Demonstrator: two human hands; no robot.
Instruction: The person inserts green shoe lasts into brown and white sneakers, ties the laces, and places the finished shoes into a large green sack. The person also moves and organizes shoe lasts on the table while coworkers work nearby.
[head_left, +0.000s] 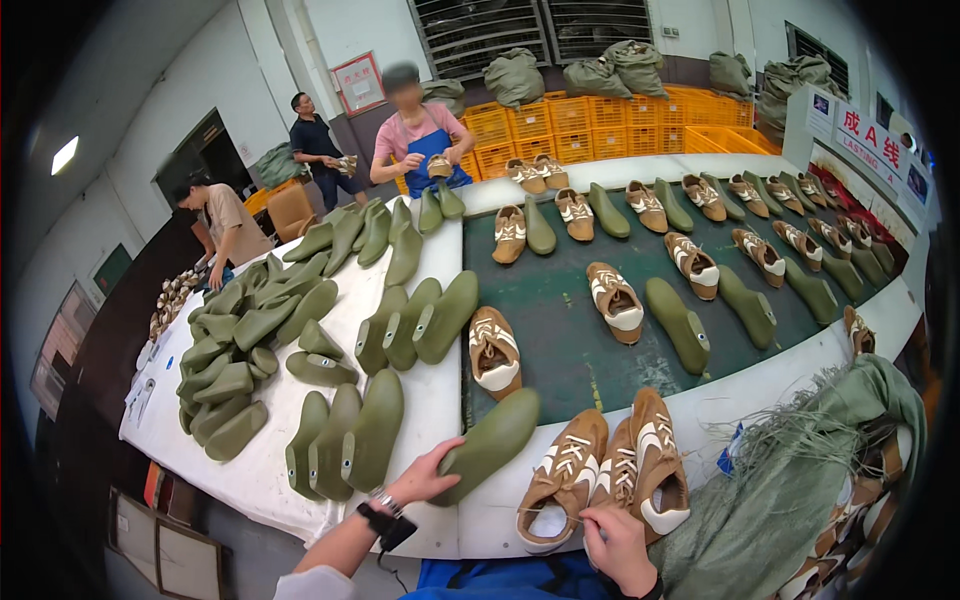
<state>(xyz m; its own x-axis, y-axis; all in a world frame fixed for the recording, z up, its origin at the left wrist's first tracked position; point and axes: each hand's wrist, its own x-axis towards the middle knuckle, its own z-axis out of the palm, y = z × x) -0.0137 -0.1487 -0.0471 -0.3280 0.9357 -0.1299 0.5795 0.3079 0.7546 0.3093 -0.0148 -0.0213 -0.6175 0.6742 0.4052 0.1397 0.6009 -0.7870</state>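
Note:
My left hand (428, 476) is closed round the heel end of a green shoe last (497, 437), whose toe points away over the edge of the dark green belt. At the near table edge my right hand (617, 552) pinches a thin pale cord (555, 517) that runs across the heel opening of a brown sneaker (568, 460) with white stripes. Two more brown sneakers stand close beside it, the rightmost sneaker (660, 455) just beyond my right hand. On the belt's near left corner sits a single sneaker (494, 350).
Green lasts (250, 320) lie heaped on the white table (165, 395) at left. Sneakers and lasts alternate in rows along the belt (560, 370). A green woven sack (770, 500) of shoes stands at right. Across the table a co-worker in a blue apron (435, 150) handles a shoe.

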